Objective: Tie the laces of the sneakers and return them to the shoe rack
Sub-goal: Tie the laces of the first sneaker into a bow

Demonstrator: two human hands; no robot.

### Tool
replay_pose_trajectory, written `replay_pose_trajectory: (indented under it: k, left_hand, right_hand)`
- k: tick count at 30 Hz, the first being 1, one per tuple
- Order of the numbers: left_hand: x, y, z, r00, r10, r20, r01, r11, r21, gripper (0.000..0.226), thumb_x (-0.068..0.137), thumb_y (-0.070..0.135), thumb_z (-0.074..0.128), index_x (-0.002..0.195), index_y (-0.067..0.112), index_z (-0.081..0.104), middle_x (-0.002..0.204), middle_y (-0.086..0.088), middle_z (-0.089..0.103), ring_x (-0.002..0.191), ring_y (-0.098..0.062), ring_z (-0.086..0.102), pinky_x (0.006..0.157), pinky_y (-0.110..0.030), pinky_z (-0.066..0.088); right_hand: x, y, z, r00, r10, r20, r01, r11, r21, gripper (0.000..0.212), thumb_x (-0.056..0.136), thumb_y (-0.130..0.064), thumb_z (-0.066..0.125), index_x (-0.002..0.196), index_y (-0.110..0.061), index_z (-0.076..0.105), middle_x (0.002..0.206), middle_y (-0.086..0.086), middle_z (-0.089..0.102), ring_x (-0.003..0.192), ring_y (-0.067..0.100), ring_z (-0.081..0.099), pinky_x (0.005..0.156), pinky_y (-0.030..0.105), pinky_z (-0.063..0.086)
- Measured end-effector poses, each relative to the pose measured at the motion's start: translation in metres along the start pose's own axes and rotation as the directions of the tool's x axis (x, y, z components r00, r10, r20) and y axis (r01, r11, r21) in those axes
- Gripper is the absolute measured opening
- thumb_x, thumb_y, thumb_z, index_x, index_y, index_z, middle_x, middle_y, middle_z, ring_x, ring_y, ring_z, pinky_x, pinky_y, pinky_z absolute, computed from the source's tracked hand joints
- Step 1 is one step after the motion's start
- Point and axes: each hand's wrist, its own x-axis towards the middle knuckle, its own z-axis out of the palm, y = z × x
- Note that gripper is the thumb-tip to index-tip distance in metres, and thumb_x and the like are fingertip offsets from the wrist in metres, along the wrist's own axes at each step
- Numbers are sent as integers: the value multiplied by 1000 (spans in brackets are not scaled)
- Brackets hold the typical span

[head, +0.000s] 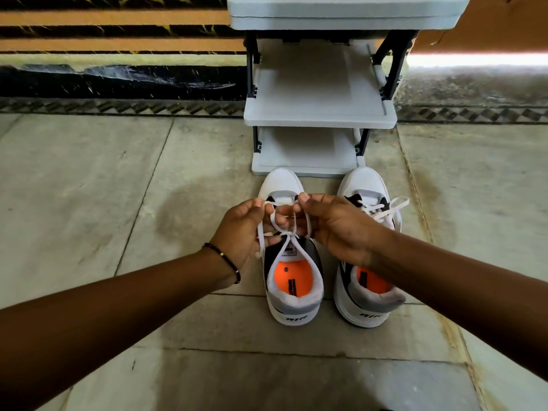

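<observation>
Two white, grey and black sneakers with orange insoles stand side by side on the floor, toes toward the rack. Over the left sneaker (pixel 292 295) my left hand (pixel 243 229) and my right hand (pixel 335 226) each pinch a strand of its white laces (pixel 286 232), which cross in a knot above the tongue. The right sneaker (pixel 366 301) has loose white laces (pixel 385 209) spilling toward its right side; my right wrist hides part of it.
A grey shoe rack (pixel 320 117) with black posts stands just beyond the toes, its lower shelves bare. Stone floor tiles spread to both sides. A dark patterned wall base runs behind the rack.
</observation>
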Motion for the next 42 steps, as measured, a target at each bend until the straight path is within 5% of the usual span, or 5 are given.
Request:
replay_pose_trajectory:
  k: [9, 15, 30, 36, 42]
  left_hand:
    - [-1, -10, -4, 988, 110, 109, -134, 960, 248, 42, 93, -6, 29, 89, 21, 61, 67, 7, 60, 68, -5, 57, 59, -19, 47]
    - [-1, -18, -8, 966, 206, 158, -250, 901, 355, 27, 92, -5, 41, 91, 14, 61, 73, 5, 67, 66, 1, 61, 58, -16, 49]
    - [17, 0, -17, 963, 35, 265, -167, 855, 491, 20, 88, 5, 54, 104, 16, 50, 61, 13, 73, 60, 0, 68, 59, -15, 51]
    - [18, 2, -12, 965, 91, 247, -202, 858, 472, 9, 85, 6, 59, 90, 13, 56, 56, 7, 72, 54, -3, 66, 52, -14, 50]
    - [18, 0, -15, 996, 64, 54, -81, 902, 425, 12, 85, 5, 59, 79, 15, 57, 48, 6, 69, 48, 0, 65, 46, -13, 51]
  right_hand:
    - [-1, 9, 5, 991, -62, -116, 55, 997, -59, 21, 90, 4, 47, 89, -1, 67, 64, 4, 68, 54, 9, 63, 52, 18, 51]
    - [1, 10, 4, 993, -60, -98, 50, 993, -106, 31, 86, 8, 50, 95, -13, 70, 84, 14, 67, 66, 16, 65, 57, 22, 54]
    - [-1, -5, 4, 979, -151, -136, 85, 913, -398, 19, 78, 14, 59, 91, 0, 55, 62, 7, 65, 43, 9, 61, 39, 18, 47]
    - [-2, -7, 10, 920, -393, 10, 246, 556, -794, 17, 79, 1, 60, 82, -11, 72, 76, 9, 74, 69, 22, 69, 67, 32, 57]
    - [-11, -19, 15, 965, -185, 186, 244, 370, -896, 30, 74, -12, 72, 102, -17, 65, 96, 3, 72, 89, 16, 67, 81, 34, 54]
